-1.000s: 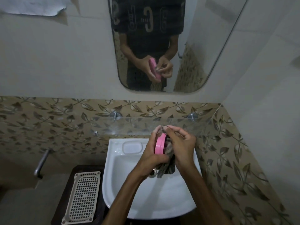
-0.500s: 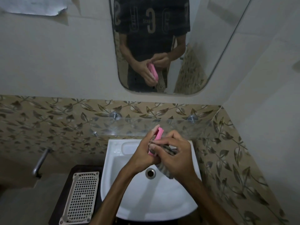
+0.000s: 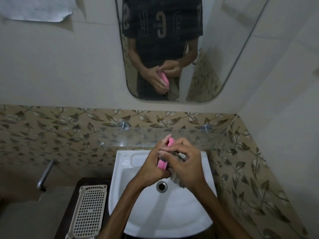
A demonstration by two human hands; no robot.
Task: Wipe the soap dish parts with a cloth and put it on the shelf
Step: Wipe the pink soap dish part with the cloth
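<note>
Over on the far left, white perforated plastic tray (image 3: 88, 213) on dark counter (image 3: 72, 204). Left hand (image 3: 151, 168) grip clamped on pink soap dish (image 3: 163, 164) (held edge-up) above white basin (image 3: 155, 221). Right hand (image 3: 186, 168) presses bunched cloth (image 3: 176, 181) against it, just below glass shelf (image 3: 215, 138).

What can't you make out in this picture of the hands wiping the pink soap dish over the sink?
- Pink soap dish part, head view: mostly covered by both hands; its inner face and shape stay hidden.
- Cloth: bunched under the right hand, so where it touches the dish is unseen.
- Left hand: its fingers on the far side show only small in the mirror.
- White grid tray: lower end cut off by the bottom edge.
</note>
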